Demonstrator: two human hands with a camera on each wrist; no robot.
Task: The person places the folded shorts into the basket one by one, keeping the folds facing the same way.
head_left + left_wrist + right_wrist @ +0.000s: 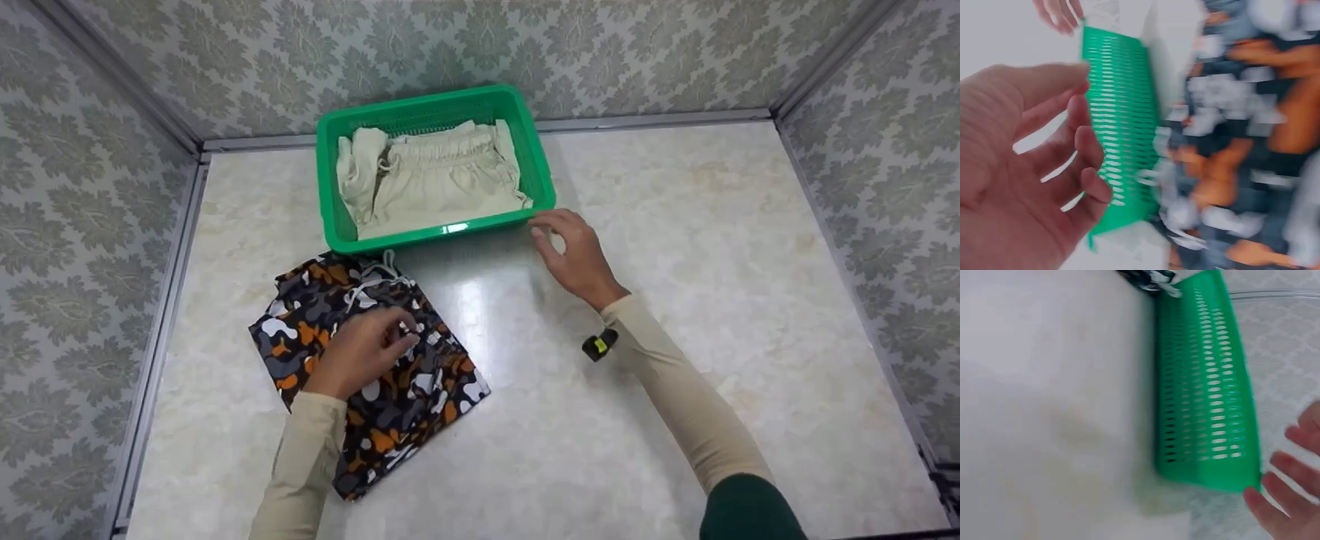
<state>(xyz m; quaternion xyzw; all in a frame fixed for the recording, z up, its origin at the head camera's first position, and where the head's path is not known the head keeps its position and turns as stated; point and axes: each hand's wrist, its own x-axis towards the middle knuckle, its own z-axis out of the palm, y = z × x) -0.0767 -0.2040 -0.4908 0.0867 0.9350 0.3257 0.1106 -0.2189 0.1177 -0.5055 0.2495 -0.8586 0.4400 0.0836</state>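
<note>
Patterned drawstring shorts in black, orange, grey and white lie flat on the table at the left, their waistband against the basket. Over them hovers my left hand, fingers loosely bent and nothing in the grasp; the left wrist view shows its palm. A green plastic basket stands at the back with folded cream clothes inside, one with a gathered waistband. At its front right corner is my right hand, fingertips right at the rim. The right wrist view has those fingers spread beside the basket corner.
Patterned wall panels enclose the pale table at the back and both sides, with a metal rail along the back edge. A black strap device with a yellow mark sits at my right wrist.
</note>
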